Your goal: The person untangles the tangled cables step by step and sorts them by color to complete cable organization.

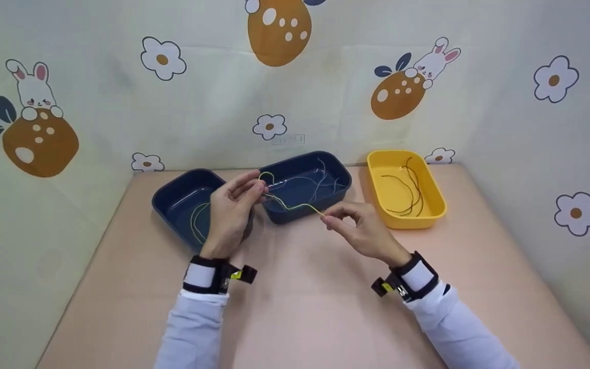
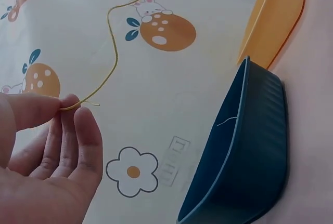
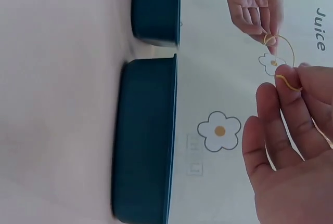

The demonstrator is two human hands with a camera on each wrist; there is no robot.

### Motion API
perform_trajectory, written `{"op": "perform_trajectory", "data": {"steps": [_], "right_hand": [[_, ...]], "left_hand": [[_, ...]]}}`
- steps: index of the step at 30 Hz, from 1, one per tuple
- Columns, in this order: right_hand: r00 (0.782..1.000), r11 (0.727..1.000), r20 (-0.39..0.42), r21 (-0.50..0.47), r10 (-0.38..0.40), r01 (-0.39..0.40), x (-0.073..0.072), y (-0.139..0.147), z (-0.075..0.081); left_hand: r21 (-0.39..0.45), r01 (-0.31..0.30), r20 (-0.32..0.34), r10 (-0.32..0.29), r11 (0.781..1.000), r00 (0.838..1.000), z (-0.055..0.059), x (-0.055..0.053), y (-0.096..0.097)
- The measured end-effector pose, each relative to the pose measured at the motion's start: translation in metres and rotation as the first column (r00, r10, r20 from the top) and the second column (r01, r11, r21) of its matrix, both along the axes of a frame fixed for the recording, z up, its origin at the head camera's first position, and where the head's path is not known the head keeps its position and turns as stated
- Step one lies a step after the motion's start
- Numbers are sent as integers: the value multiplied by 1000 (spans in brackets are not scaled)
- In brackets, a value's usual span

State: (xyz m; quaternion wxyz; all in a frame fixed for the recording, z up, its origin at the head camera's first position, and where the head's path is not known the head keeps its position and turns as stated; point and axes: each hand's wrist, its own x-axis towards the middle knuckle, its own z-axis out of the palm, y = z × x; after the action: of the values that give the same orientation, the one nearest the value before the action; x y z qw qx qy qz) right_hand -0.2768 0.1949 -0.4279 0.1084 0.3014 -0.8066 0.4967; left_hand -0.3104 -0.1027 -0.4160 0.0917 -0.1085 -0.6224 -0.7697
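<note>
A thin yellow-green string (image 1: pixel 302 205) runs between the two hands in a slack curve. My left hand (image 1: pixel 231 212) pinches one part of it between thumb and fingers, above the gap between the two dark blue trays; a short loop sticks up there. At the other end my right hand (image 1: pixel 359 228) pinches the string between thumb and index finger. The left wrist view shows the yellow string (image 2: pixel 115 52) bending upward from the left fingertips. In the right wrist view the string's end (image 3: pixel 289 82) lies between the right thumb and index finger.
Yellow-green strings lie in the left dark blue tray (image 1: pixel 164 205), partly hidden by the left hand. Pale strings lie in the middle dark blue tray (image 1: pixel 338 197). The yellow tray (image 1: pixel 436 205) on the right has several dark strings. Patterned cloth walls surround the table (image 1: pixel 305 318).
</note>
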Motion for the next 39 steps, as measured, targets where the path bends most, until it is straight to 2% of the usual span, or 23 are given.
{"op": "perform_trajectory", "data": {"steps": [5,7,10,13,15,18,21,23,33,39], "right_hand": [[999,994,-24,106,21,-19,3,8,-4],[998,989,-43,142,38,-32,4,9,-5],[995,980,-75,191,61,-45,5,9,-6],[992,966,-94,254,79,-53,7,7,-5],[991,952,-93,299,98,-66,9,6,-4],[989,934,-74,346,125,-93,12,4,-4],[989,926,-44,359,139,-114,13,1,-6],[990,926,-23,357,142,-125,14,-1,-7],[993,940,31,320,116,-120,15,-15,-6],[998,967,-4,249,57,-54,6,-36,-3]], "left_hand": [[36,-12,46,10,999,999,-1,-5,-16],[26,-24,51,23,999,998,-2,-6,-21],[-16,-58,33,58,998,998,-4,-6,-26],[-96,-130,-9,130,987,991,-5,-6,-27],[-155,-198,-40,194,968,980,-6,-5,-28],[-254,-298,-79,287,920,955,-6,-4,-31],[-330,-349,-100,335,877,937,-7,-3,-35],[-351,-359,-98,347,865,933,-7,-3,-38],[-402,-369,-59,378,838,924,-6,-3,-63],[-436,-300,-53,308,849,950,-3,-4,-89]]}}
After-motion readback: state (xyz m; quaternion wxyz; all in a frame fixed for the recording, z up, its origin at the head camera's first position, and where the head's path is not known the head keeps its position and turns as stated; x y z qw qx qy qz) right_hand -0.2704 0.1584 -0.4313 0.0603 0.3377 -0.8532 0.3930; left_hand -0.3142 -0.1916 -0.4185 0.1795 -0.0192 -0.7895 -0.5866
